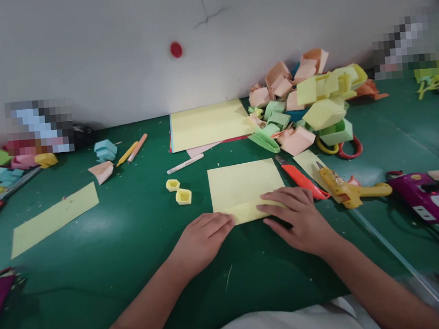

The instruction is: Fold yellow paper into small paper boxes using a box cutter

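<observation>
A yellow square sheet of paper (240, 185) lies on the green table (133, 232) in front of me, its near edge folded up a little. My left hand (202, 237) lies flat with fingers stretched out, fingertips touching the sheet's near left corner. My right hand (297, 216) presses flat on the sheet's near right part, fingers extended over the fold. Neither hand grips anything.
Two small yellow folded cups (179, 192) sit left of the sheet. An orange utility knife (300, 178), a yellow glue gun (350, 189) and a purple device (423, 196) lie to the right. A pile of folded paper shapes (306, 107), scissors (342, 147), paper stack (209, 125), yellow strip (52, 218).
</observation>
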The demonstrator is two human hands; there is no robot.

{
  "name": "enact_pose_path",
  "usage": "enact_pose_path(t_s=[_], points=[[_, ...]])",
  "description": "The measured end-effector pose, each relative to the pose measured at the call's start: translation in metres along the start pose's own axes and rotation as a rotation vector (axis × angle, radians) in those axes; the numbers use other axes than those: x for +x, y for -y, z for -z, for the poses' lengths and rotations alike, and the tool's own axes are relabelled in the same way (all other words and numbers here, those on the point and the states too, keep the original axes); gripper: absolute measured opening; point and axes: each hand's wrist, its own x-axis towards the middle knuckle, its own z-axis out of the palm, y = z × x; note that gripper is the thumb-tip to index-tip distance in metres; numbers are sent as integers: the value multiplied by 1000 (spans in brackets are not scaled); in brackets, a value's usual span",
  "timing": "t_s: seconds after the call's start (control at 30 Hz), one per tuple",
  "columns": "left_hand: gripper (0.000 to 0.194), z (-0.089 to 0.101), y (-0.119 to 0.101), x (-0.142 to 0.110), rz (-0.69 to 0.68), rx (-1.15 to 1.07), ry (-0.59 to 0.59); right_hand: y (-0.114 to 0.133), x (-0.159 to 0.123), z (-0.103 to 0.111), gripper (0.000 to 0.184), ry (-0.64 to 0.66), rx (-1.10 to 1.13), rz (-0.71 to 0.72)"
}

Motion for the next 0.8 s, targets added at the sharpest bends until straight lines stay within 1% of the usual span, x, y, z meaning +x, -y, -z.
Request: enact_pose_path(t_s=[0.07,0.13,0.33,0.47,0.57,0.8], points=[[28,0,-1,1,13,-16,12,4,1,2,27,47,-22,25],[28,1,-2,3,22,-26,27,5,0,1,28,69,-33,19],[27,2,-2,5,30,-20,19,-4,-1,-4,24,76,36,-28],[26,-1,-1,5,69,-8,11,-3,2,-2,21,72,69,-32],[26,-3,-1,5,88,-3,13,-2,4,0,20,73,80,-38],[25,-3,-3,3,71,43,53,-3,3,1,23,106,107,-39]])
